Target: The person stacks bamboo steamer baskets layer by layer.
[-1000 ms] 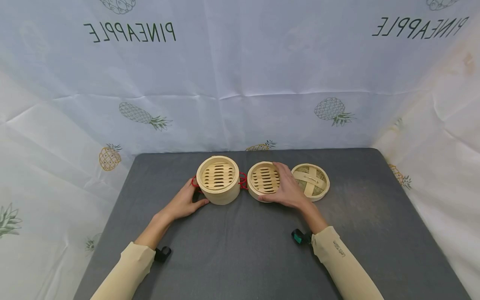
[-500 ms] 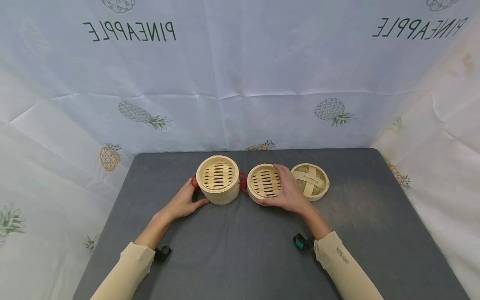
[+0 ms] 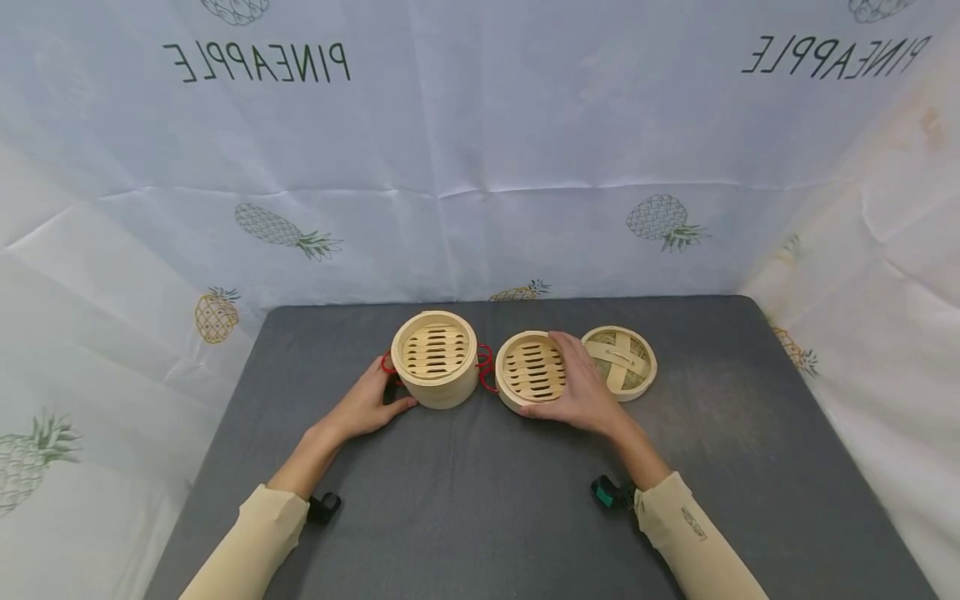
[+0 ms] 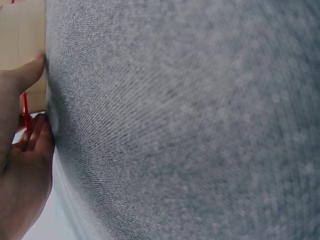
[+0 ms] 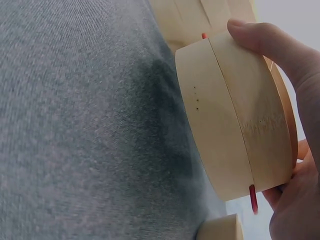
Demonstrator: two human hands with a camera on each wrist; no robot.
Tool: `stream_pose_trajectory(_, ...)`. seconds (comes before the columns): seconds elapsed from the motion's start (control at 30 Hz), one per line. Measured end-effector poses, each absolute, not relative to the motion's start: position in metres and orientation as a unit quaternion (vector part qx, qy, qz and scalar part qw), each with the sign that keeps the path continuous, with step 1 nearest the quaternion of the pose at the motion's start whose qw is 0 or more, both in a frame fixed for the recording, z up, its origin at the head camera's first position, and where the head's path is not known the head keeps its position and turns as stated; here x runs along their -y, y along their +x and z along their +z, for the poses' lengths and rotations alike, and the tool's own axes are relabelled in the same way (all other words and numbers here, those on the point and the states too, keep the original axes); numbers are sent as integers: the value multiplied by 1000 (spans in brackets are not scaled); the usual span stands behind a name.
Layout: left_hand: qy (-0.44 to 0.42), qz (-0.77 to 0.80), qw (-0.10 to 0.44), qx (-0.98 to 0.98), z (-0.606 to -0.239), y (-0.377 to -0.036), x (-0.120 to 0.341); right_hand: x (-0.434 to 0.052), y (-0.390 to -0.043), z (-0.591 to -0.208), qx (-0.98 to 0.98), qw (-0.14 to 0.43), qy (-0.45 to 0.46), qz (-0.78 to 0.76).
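A tall bamboo steamer basket (image 3: 435,360) with red loop handles stands on the grey table (image 3: 480,500). My left hand (image 3: 367,404) holds its left side, with the thumb against the basket wall (image 4: 22,50) and the fingers by a red loop (image 4: 25,120). Just right of it is a shallow steamer tier (image 3: 531,371) with a slatted floor. My right hand (image 3: 583,390) grips that tier by the rim, thumb on the near side and fingers over the far edge. In the right wrist view the tier's wall (image 5: 235,120) fills the frame between my thumb and fingers.
A bamboo lid (image 3: 621,361) with a crossed strap handle lies right of the tier, close behind my right hand. White cloth printed with pineapples (image 3: 480,167) walls the table at the back and both sides. Bare grey table lies in front of the baskets.
My right hand and the shallow tier have shifted slightly toward me and to the right. The left hand and tall basket have stayed put.
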State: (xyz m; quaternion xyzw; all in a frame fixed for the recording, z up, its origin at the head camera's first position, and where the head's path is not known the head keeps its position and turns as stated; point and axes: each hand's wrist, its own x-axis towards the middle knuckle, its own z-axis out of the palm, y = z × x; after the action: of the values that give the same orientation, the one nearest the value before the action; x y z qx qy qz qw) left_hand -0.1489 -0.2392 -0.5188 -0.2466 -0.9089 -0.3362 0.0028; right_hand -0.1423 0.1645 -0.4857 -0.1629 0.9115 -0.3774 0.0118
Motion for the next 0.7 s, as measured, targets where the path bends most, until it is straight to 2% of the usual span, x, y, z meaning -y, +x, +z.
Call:
stream_pose_trajectory(0.17,-232,-327,-17,916,-513,-147,237,-164,-139,-480,-912,7,-169,-374)
stream_pose_trajectory(0.47,-248,-334,2,909,-514,-146,239,-163,-132,-471,-908,-9,-183,-376)
stream_pose_trajectory(0.7,-272,-354,33,894,-540,-156,250,-163,-129,-466,-907,-21,-185,-377)
